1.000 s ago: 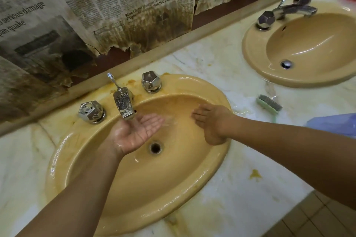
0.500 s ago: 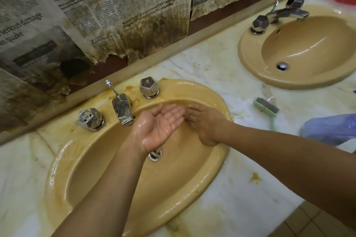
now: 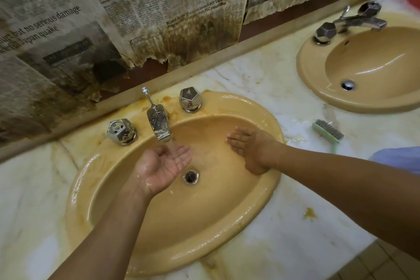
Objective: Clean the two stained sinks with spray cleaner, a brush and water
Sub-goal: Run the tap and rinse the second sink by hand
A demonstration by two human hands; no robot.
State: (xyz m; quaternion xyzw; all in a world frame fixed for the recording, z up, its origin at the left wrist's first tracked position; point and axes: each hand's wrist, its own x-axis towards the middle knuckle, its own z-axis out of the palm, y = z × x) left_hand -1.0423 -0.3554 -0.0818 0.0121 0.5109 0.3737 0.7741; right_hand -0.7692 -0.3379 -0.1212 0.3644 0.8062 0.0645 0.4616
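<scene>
Rinse stage, mustard-yellow oval ceramic sink [image 3: 227,241] nearest: hands, touching 0.5 s ago, now apart, with left hand [image 3: 162,166] cupped and empty under the running chrome spout [image 3: 159,126], right hand [image 3: 252,145] pressed flat on the basin's right wall, and green bristle brush [image 3: 327,130] idle on the white marble desk [image 3: 261,79].

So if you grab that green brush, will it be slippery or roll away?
The brush probably feels slippery, since the counter around it looks wet. It likely won't roll; its body looks flat, not round.
</scene>
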